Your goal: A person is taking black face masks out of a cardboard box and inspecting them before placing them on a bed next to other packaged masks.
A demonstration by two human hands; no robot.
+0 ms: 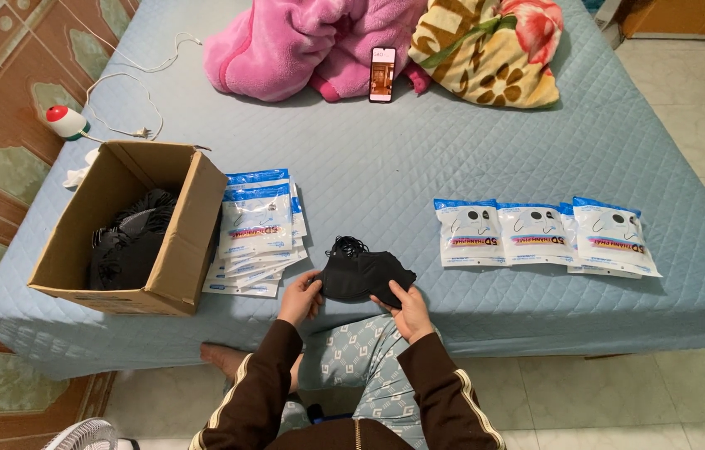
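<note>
A small stack of black face masks (362, 272) rests at the near edge of the blue quilted bed (419, 158), its ear loops bunched at the far side. My left hand (301, 297) grips the stack's left end. My right hand (407, 310) pinches its right end. To the left leans a pile of empty white and blue mask pouches (257, 227), propped against an open cardboard box (176, 258). Inside the box lie more black masks (129, 242). Three filled pouches (545, 234) lie in a row to the right.
A phone (382, 74) with a lit screen lies at the far side, against a pink fleece blanket (302, 42) and a floral blanket (485, 46). A white cable (132, 92) and a small red and white device (64, 121) sit far left. A fan (82, 435) stands on the floor.
</note>
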